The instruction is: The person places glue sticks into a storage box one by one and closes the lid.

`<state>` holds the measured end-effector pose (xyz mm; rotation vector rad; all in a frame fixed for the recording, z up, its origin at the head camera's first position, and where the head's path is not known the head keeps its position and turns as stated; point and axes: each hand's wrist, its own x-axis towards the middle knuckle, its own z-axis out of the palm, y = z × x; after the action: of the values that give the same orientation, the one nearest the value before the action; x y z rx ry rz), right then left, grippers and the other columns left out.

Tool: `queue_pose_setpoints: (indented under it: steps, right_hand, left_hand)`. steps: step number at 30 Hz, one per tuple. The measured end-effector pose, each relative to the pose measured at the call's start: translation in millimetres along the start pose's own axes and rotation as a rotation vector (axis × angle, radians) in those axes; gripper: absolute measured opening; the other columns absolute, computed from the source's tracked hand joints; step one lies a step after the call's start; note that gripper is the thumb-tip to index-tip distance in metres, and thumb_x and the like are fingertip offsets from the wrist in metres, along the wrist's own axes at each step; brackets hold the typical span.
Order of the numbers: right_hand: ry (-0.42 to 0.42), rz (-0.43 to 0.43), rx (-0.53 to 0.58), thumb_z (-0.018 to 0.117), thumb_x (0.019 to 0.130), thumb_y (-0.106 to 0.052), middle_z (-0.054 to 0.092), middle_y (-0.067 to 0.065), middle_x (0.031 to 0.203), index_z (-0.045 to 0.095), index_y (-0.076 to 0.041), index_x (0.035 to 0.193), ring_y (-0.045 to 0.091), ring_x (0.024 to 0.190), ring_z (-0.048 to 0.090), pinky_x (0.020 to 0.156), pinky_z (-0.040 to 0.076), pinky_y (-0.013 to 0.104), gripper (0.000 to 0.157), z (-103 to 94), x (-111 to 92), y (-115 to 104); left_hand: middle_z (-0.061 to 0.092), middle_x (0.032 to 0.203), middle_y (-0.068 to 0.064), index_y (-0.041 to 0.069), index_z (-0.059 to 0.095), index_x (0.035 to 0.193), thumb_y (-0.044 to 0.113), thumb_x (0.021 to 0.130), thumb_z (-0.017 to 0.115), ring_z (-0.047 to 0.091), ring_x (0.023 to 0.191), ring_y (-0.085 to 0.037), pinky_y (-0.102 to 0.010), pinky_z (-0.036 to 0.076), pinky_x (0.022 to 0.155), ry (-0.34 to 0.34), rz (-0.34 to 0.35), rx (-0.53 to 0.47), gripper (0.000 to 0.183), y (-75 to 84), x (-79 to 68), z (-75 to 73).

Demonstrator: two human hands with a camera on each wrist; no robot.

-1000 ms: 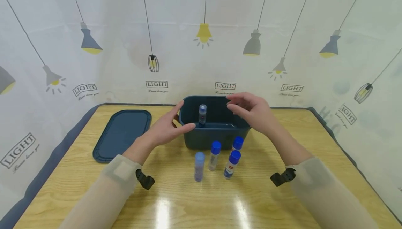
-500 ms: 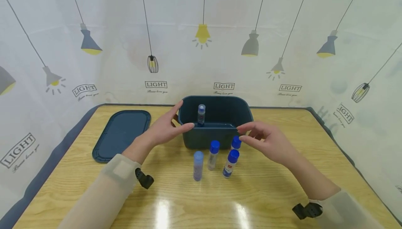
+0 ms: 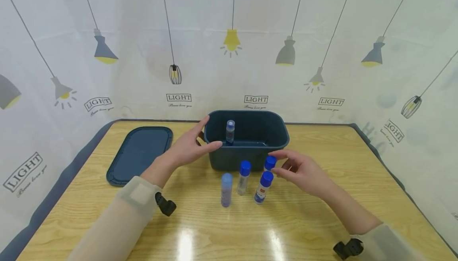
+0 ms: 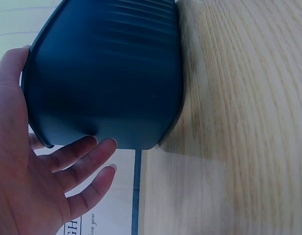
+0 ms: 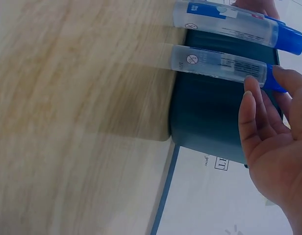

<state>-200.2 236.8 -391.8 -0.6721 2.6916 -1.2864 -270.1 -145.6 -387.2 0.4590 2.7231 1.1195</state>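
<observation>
My left hand (image 3: 187,147) spans the left end of a dark blue plastic bin (image 3: 224,159), thumb along the near rim and fingers loosely spread against the end wall. My right hand (image 3: 300,172) pinches the blue cap of a clear glue bottle (image 5: 214,66), which stands just in front of the bin, right of its middle. In the head view, another blue-capped glue bottle (image 3: 263,189) partly hides it. Left of these stand a glue bottle with a blue cap (image 3: 243,179) and one with a paler blue top (image 3: 226,189). One more glue bottle (image 3: 230,132) stands inside the bin, at its left.
A dark blue lid (image 3: 141,153) lies flat on the wooden table (image 3: 200,225), left of the bin. Behind the table hangs a white cloth (image 3: 207,54) printed with lamps. The table's far edge runs close behind the bin.
My right hand has come from over the bin's right rim down and toward me, and its fingertips have closed on the cap of a glue bottle. My left hand has stayed at the bin.
</observation>
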Motion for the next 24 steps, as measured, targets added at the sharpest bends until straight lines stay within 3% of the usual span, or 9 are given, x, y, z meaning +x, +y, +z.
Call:
queue_pose_setpoints:
  steps: [11, 17, 24]
  right_hand:
    - [-0.004, 0.034, 0.059, 0.076, 0.106, -0.019, 0.076, 0.006, 0.106, 0.069, -0.013, 0.140, 0.030, 0.083, 0.071, 0.072, 0.063, 0.036, 0.035, 7.8, 3, 8]
    - [0.003, 0.030, 0.057, 0.077, 0.105, -0.019, 0.076, 0.007, 0.106, 0.070, -0.014, 0.133, 0.039, 0.084, 0.072, 0.069, 0.061, 0.032, 0.029, 9.1, 0, 8]
    - [0.060, -0.036, 0.064, 0.077, 0.105, -0.016, 0.077, 0.008, 0.108, 0.070, -0.014, 0.133, 0.021, 0.081, 0.074, 0.068, 0.061, 0.030, 0.029, 3.5, -9, 7]
  left_hand:
    - [0.057, 0.152, -0.011, 0.043, 0.007, 0.177, 0.081, 0.094, 0.066, 0.065, 0.119, -0.031, -0.050, 0.058, 0.100, 0.002, -0.006, 0.000, 0.108, -0.7, 1.1, 0.5]
    - [0.056, 0.154, -0.012, 0.043, 0.006, 0.177, 0.081, 0.094, 0.066, 0.066, 0.119, -0.032, -0.051, 0.058, 0.101, -0.005, -0.006, -0.006, 0.109, -0.4, 0.0, 0.1]
    - [0.056, 0.155, -0.012, 0.042, 0.006, 0.177, 0.080, 0.095, 0.066, 0.066, 0.120, -0.032, -0.052, 0.057, 0.103, -0.008, -0.005, -0.019, 0.109, 0.6, -0.8, -1.2]
